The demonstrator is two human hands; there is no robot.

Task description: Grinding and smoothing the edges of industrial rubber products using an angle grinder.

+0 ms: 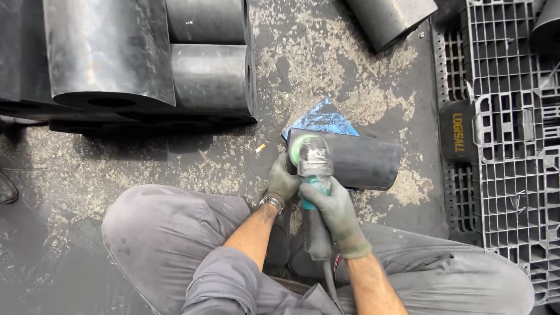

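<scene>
Floor (350, 70): dark and oily, flecked all over with pale dust, spread under everything your fingers work on.
Pallet (513, 175): grey plastic grid, well off to the right of your fingers, running up the whole right edge.
Big cylinders (146, 58): black rubber, stacked up and to the left of your fingers, well apart from them; one turns a holed end face towards you.
Far cylinder (391, 17): another black one, lying tilted at the top, far above your fingers.
Your legs (169, 245): grey trousers, knees spread to either side below your hands as you sit low on the floor.
Small cylinder (350, 158): black rubber, lying on its side just beyond your fingertips, its left end under the tool's head.
Blue sheet (324, 119): scuffed blue piece under and behind that cylinder, above your fingers.
Grinder (315, 192): grey body with teal trim, running from your lap up to the cylinder, its round head set against the cylinder's left end; a cable trails down between your knees.
Right hand (338, 219): gloved, fingers wrapped fully round the grinder's body, gripping it tight.
Left hand (283, 182): gloved, fingers curled closed round the left side of the grinder just behind its head; a wristwatch (272, 202) sits below the glove.
Scrap (260, 148): small pale bit on the floor, just left of your left fingers.
</scene>
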